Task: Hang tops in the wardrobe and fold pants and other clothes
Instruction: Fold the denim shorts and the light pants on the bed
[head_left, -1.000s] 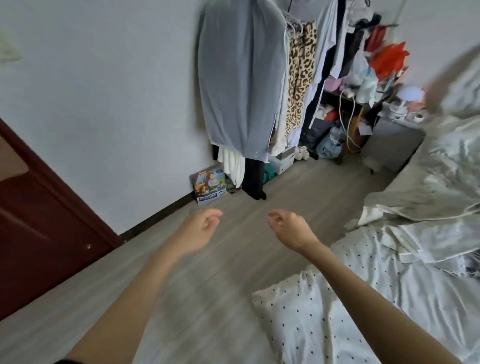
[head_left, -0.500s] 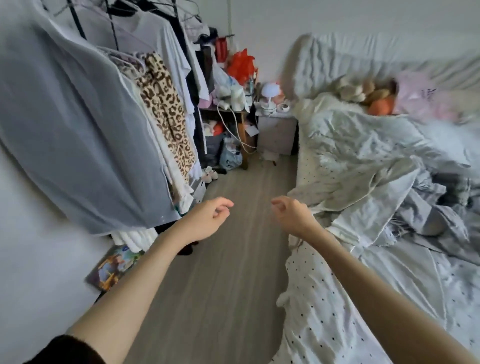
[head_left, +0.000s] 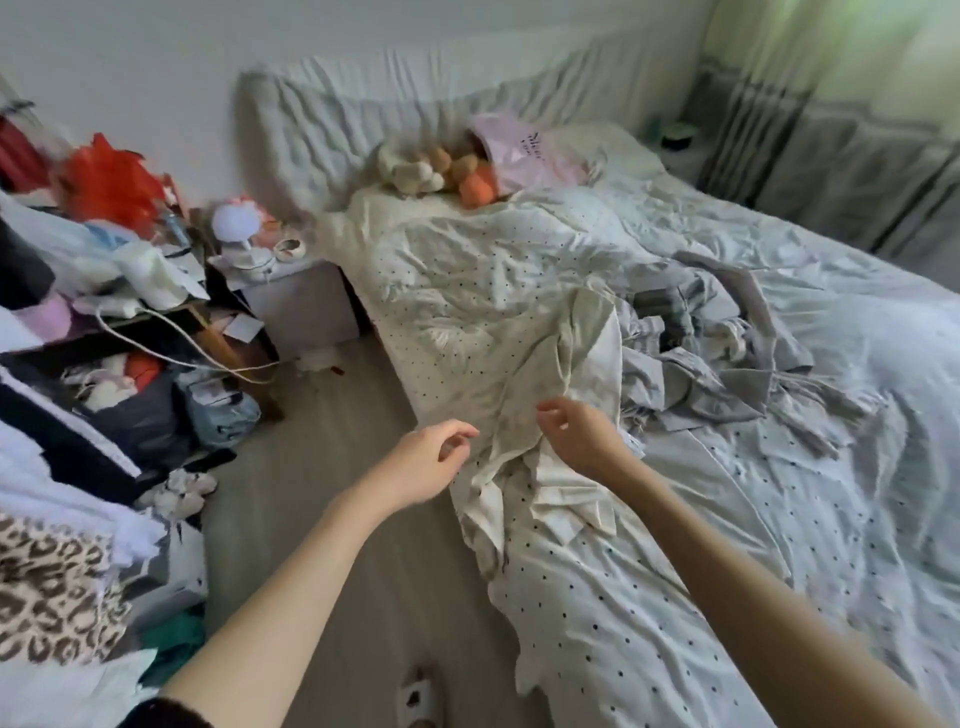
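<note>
Bedroom with an unmade bed (head_left: 857, 364) filling the right and centre of the frame, dotted bedding (head_left: 597, 597) hanging over its near edge. Grey floor (head_left: 311, 519) at lower centre; crowded shelf (head_left: 130, 312) and hanging clothes at the left edge, among them a leopard-print garment (head_left: 47, 587) at lower left.

Pile of grey clothes (head_left: 727, 364) lying crumpled on the bed, right of centre — most likely the next things to sort. Just left of the pile, a cream garment (head_left: 561, 467) spread over the bed edge, below both hands.

Left hand (head_left: 423, 462) hovering above the bed edge at centre, fingers loosely curled, holding nothing. Right hand (head_left: 584, 434) just above the cream cloth, fingers relaxed and parted, also grasping nothing; touching the cloth or not — cannot tell.

Judging by the folds: light, soft, limp fabric, not fragile, but tangled. Best to pinch one piece at a collar, shoulder seam or waistband and lift slowly, so as not to drag the neighbours along. Exact type of each grey piece impossible to tell while crumpled.
</note>
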